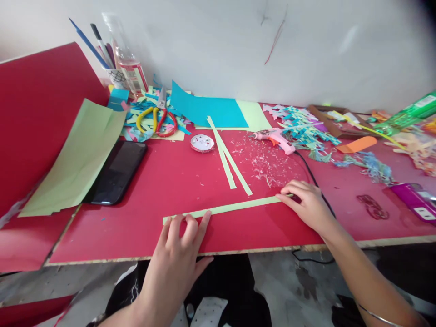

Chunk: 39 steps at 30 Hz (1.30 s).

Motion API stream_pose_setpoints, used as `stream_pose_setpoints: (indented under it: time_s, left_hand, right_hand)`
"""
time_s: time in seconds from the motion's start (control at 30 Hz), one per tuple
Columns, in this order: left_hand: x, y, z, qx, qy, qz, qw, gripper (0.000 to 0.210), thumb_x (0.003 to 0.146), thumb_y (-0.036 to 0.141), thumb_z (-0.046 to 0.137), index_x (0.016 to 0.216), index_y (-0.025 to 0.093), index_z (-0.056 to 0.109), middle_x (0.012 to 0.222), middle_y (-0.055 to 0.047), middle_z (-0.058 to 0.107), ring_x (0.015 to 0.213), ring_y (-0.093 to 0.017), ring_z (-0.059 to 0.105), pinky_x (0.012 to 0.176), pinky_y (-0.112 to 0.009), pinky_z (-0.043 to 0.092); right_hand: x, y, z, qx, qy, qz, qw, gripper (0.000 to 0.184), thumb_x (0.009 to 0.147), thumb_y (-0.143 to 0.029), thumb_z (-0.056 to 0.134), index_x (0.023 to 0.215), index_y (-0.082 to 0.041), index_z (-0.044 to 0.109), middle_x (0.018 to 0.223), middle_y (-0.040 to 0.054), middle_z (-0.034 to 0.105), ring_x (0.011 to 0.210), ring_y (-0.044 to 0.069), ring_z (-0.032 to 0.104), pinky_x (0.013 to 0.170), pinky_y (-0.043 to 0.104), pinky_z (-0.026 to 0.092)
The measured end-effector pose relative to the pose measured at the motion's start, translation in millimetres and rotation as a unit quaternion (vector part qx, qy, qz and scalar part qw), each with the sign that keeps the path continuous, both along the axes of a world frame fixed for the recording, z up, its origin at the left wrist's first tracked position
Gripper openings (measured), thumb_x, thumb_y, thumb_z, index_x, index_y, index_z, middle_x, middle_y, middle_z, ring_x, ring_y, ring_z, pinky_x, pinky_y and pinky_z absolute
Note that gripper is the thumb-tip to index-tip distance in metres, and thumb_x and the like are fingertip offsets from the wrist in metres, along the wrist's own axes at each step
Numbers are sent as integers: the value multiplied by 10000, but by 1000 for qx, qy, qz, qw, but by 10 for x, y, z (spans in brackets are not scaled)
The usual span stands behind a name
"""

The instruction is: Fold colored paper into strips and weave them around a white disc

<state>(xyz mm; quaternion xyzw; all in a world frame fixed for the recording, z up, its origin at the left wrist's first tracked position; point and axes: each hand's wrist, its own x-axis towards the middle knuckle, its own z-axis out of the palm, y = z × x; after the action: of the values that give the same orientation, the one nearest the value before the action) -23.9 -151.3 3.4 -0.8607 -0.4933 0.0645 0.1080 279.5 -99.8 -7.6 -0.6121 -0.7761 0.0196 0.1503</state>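
Observation:
A long pale green paper strip (pixel 243 204) lies across the red tabletop near its front edge. Over its left end, my left hand (pixel 180 254) rests with fingers spread, the fingertips touching the paper. At the other end, my right hand (pixel 308 206) pinches the strip between thumb and fingers, hiding the tip. Two more pale green strips (pixel 235 165) lie crossed just behind it. A pink glue gun (pixel 277 138) sits farther back, its black cord running down past my right hand.
Yellow-and-red scissors (pixel 160 120) lie on paper scraps at the back. A phone (pixel 117 175) sits partly under green sheets (pixel 76 156) at left. A small round lid (pixel 202 143), blue paper (pixel 211 111), a bottle (pixel 131 68) and a purple box (pixel 417 200) also occupy the table.

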Motion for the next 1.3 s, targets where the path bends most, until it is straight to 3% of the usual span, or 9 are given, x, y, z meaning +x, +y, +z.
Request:
stream_pose_setpoints:
  time_s: [0.13, 0.23, 0.37, 0.43, 0.57, 0.67, 0.83, 1.13, 1.3]
  left_hand:
    - [-11, -5, -1, 8, -9, -2, 1000, 667, 770, 473, 440, 1332, 186, 225, 1031, -118, 426, 988, -288, 379, 877, -449, 346]
    - [-17, -8, -5, 10, -16, -1, 1000, 672, 769, 477, 440, 1335, 193, 214, 1035, -112, 430, 987, -285, 380, 877, -447, 345]
    - [-14, -10, 21, 2, -21, 6, 1000, 692, 749, 503, 458, 1328, 194, 238, 1036, -109, 448, 983, -278, 384, 875, -442, 349]
    - [-9, -8, 37, -2, -27, 5, 1000, 716, 731, 529, 465, 1326, 196, 244, 1034, -106, 457, 986, -279, 384, 876, -445, 348]
    - [6, 10, 51, -5, -44, 12, 999, 737, 699, 570, 475, 1310, 203, 288, 1023, -95, 474, 975, -275, 393, 864, -439, 359]
    - [2, 29, 41, -1, -56, 17, 998, 717, 694, 563, 488, 1290, 196, 333, 1021, -92, 480, 962, -271, 398, 855, -432, 368]
    - [-57, 34, 2, 6, -60, 13, 998, 704, 709, 551, 479, 1296, 196, 322, 1048, -96, 476, 980, -273, 395, 863, -429, 367]
    - [-158, -20, -35, 35, -52, 12, 998, 630, 738, 518, 469, 1265, 184, 378, 1071, -105, 478, 1011, -245, 406, 900, -390, 350]
    - [-297, -65, -60, 73, -62, 5, 995, 610, 719, 452, 538, 1224, 127, 431, 1011, -100, 522, 957, -220, 454, 874, -344, 363]
  right_hand:
    - [7, -19, -56, 26, -42, -37, 998, 265, 828, -354, 401, 646, -185, 494, 670, 24, 544, 661, 156, 496, 626, 281, 328]
    - [1, -36, -81, 92, -116, -103, 984, 261, 829, -322, 386, 637, -180, 490, 642, 34, 531, 659, 175, 487, 640, 308, 322]
    - [-224, -122, 10, 215, -142, -162, 953, 214, 826, -244, 372, 944, -164, 531, 901, 115, 574, 867, 253, 502, 810, 429, 295]
    - [-464, -216, 82, 235, -105, -127, 958, 327, 831, -235, 362, 1134, -156, 454, 1135, 150, 497, 1079, 287, 416, 889, 445, 270]
    - [-1006, -422, 147, 57, -88, 111, 988, 541, 822, -409, 362, 1315, -210, 261, 1348, 71, 320, 1253, 266, 214, 958, 421, 266]
    - [-1260, -477, 129, -41, -68, 186, 979, 600, 811, -485, 345, 1338, -238, 201, 1387, 31, 244, 1264, 232, 207, 994, 420, 234]
    - [-1320, -447, 118, -85, -41, 154, 984, 589, 815, -528, 303, 1333, -267, 201, 1381, 16, 248, 1256, 236, 232, 998, 503, 173]
    - [-876, -463, 9, -31, -77, 35, 996, 510, 842, -410, 322, 1322, -265, 231, 1326, 82, 357, 1204, 254, 337, 943, 567, 208]
    - [-768, -468, -18, -31, -86, 16, 996, 490, 842, -389, 324, 1311, -267, 255, 1324, 73, 363, 1210, 244, 330, 932, 538, 269]
